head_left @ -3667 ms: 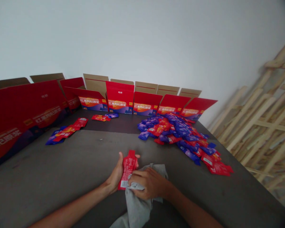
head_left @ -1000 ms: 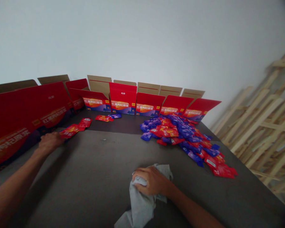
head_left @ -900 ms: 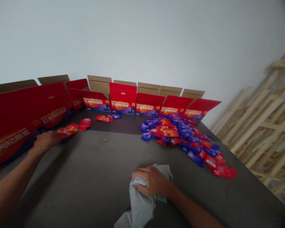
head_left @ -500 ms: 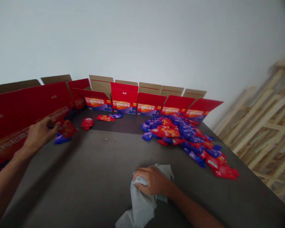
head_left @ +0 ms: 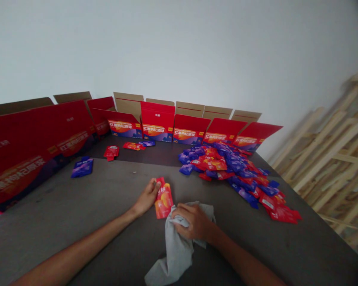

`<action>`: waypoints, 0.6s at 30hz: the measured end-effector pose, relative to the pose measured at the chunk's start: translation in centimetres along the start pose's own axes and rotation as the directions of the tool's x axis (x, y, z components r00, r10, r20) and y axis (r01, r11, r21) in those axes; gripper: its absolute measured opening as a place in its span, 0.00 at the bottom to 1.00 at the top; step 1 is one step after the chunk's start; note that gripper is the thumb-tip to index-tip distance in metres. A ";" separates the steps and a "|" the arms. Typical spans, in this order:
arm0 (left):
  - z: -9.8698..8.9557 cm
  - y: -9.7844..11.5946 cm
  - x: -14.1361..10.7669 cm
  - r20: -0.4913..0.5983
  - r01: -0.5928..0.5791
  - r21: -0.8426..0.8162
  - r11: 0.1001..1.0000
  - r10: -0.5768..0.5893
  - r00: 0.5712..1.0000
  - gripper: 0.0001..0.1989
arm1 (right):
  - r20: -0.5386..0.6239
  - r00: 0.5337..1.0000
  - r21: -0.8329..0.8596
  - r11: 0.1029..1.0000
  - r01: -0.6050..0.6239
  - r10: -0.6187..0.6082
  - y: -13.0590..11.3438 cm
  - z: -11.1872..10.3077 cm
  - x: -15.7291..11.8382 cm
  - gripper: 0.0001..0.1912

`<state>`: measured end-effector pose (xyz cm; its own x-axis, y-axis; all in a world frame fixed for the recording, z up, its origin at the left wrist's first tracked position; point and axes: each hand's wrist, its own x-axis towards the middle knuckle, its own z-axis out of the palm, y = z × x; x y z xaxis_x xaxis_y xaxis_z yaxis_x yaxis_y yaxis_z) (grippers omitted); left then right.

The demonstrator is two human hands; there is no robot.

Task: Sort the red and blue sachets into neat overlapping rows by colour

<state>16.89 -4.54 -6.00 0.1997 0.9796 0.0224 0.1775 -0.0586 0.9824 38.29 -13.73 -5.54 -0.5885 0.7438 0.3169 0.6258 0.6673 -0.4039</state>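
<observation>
My left hand [head_left: 146, 197] pinches a red pouch [head_left: 164, 200] with orange print by its left edge, near the middle of the dark table. Just to the right, my right hand [head_left: 191, 219] is closed on a crumpled grey cloth [head_left: 179, 252], part of which hangs toward me. The cloth's upper edge meets the pouch's lower right corner; whether it presses on it I cannot tell. A blue pouch [head_left: 82, 167] lies by itself at the left. Farther back are a single red pouch [head_left: 111, 152] and a red one [head_left: 134, 146] beside a blue one [head_left: 147, 143].
A heap of red and blue pouches [head_left: 226, 163] covers the table's right side. Open red cartons [head_left: 187, 131] line the back, and more cartons [head_left: 32, 147] stand along the left. A wooden rack [head_left: 331, 167] rises beyond the table's right edge.
My left hand has brought the red pouch from beside the left cartons to the grey cloth, uncovering the blue pouch there. My right hand keeps its hold on the cloth.
</observation>
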 end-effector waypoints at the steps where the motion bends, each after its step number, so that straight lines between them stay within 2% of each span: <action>1: 1.1 -0.5 -0.4 0.034 -0.008 -0.011 1.000 0.009 0.999 0.28 | 0.000 1.000 -0.014 1.000 0.004 -0.004 0.0 0.0 0.0 0.12; 4: 2.9 -1.0 -1.4 0.125 -0.045 -0.032 0.998 0.049 0.991 0.26 | 0.039 0.999 -0.055 0.998 -0.007 0.009 0.0 0.0 0.1 0.13; 7: 3.2 -0.7 -2.3 0.222 -0.076 -0.045 0.996 0.084 0.971 0.25 | 0.047 0.996 -0.096 0.993 -0.070 0.075 0.1 -0.1 0.3 0.13; 12: 2.9 0.1 -3.1 0.410 -0.065 -0.077 0.995 0.091 0.907 0.25 | -0.126 0.973 -0.105 0.972 -0.208 0.194 0.6 -0.6 0.8 0.12; 15: 2.9 0.0 -3.0 0.427 -0.056 -0.094 0.994 0.090 0.900 0.26 | -0.137 0.972 -0.094 0.975 -0.203 0.189 0.7 -0.8 0.9 0.11; 18: 3.0 -0.4 -2.8 0.408 -0.045 -0.110 0.993 0.086 0.909 0.27 | -0.037 0.992 -0.107 0.986 -0.126 0.123 0.3 -0.9 0.7 0.11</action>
<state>19.16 -7.82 -6.99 0.5902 0.8067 0.0292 0.0614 -0.0809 0.9948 38.54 -12.95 -4.69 -0.4878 0.8211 0.2964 0.7460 0.5684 -0.3470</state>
